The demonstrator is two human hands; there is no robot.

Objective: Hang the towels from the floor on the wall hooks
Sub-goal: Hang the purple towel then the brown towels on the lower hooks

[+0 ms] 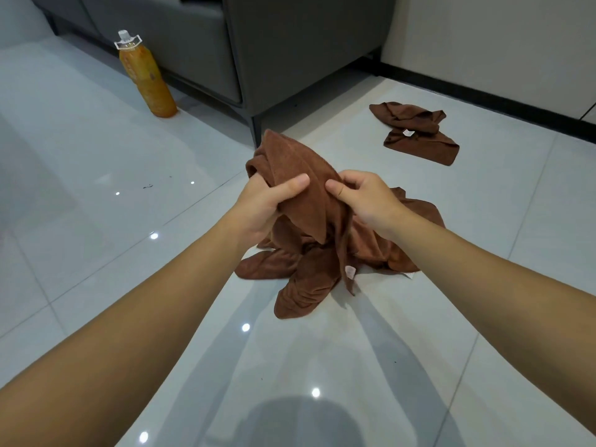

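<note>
On the tiled floor [96, 221] straight ahead, a brown towel [300, 162] is held up, its long axis running down from the raised fold to the tiles. A second towel [416, 133] lies well apart, ahead and right. The left hand [261, 201] and right hand [367, 198] both grip the fold, side by side and equally near. No hooks show.

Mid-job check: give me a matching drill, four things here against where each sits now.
1 lifted brown cloth towel
2 crumpled brown towel with white tag
3 orange plastic bottle
4 grey upholstered sofa

A standing on the tiles beside the sofa
B gripped by left hand and right hand
C alone on the tiles near the dark skirting
D at the back, on dark legs

Pairs: 1-B, 2-C, 3-A, 4-D
</note>
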